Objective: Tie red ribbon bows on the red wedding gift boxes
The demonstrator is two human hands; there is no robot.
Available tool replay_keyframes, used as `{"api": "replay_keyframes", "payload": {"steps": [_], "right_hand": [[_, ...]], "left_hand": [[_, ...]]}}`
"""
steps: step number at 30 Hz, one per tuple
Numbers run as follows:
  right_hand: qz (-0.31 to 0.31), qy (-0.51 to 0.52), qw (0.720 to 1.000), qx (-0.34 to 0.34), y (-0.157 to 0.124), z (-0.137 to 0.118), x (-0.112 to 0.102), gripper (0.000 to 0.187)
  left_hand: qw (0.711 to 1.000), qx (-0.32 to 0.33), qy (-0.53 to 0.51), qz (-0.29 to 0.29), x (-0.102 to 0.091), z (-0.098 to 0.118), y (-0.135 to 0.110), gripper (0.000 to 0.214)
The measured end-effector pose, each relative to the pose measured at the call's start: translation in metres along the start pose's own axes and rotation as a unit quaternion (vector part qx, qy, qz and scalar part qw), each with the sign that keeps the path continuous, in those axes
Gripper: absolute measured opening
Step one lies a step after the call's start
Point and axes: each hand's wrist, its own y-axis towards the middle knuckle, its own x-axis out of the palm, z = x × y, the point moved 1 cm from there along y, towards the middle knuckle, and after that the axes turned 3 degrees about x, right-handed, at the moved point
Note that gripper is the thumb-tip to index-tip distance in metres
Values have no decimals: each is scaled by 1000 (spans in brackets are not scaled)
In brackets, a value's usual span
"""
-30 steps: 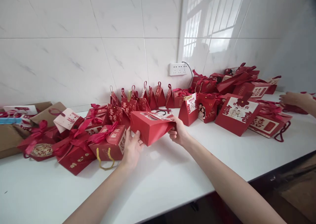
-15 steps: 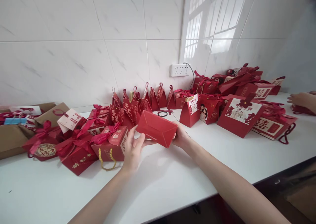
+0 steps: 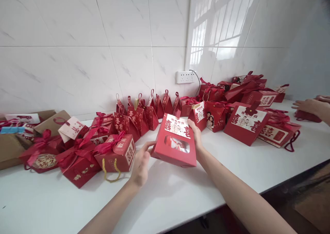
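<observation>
**While red boxes crowd the counter, one sits between my hands**

Since the view looks down along both forearms, I take the surroundings first. The white counter (image 3: 180, 192) runs along a tiled wall (image 3: 77, 62) with a wall socket (image 3: 185, 77) near the corner. At far left lie brown cardboard boxes (image 3: 10, 148), and beside them a heap of ribboned red boxes (image 3: 77, 158). The nearest of that heap, a box with a gold cord handle (image 3: 117, 153), stands just beside my left hand (image 3: 141, 162). Behind, against the wall, a row of small peaked pouches (image 3: 152, 108) stands upright. To the right a large red box with a portrait label (image 3: 244, 124) leans among more red packs, and at the far right edge another person's hand (image 3: 308, 106) rests on a red item, well apart from mine. Nothing lies between me and the thing I hold.

The red window box (image 3: 175, 143) is in the middle, in front of the pouches, tilted with its face toward me. It is flat and rectangular, with a white label bearing red characters and a drawn couple at the top, and below it a clear window showing something red and white inside. My right hand (image 3: 197, 136) is closed round its upper right edge. My left hand is loosely spread, thumb tip touching the left edge. I cannot tell whether the lower edge touches the counter
</observation>
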Motion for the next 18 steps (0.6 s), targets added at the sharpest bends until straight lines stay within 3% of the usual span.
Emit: {"api": "replay_keyframes", "payload": {"steps": [3,8,11,14,16,18], "right_hand": [[44,-5,997,-66,-1,-14,-1,38],[-3,-139,964,-228,-7,-36,-1,45],[-23,-174,948,-266,-7,-38,-3,43],[-16,-117,962,-247,-7,-32,-8,42],[-29,-22,987,-159,-10,-28,-12,38],[-60,45,996,-54,-19,-27,-17,31]], "left_hand": [[997,-9,16,-81,-1,-2,0,62],[984,-11,93,-152,-4,-3,2,66],[975,34,149,-161,-5,-4,4,56],[964,86,210,-141,-2,0,2,59],[943,160,251,-149,2,5,-3,61],[905,263,271,-194,7,10,-11,64]]}}
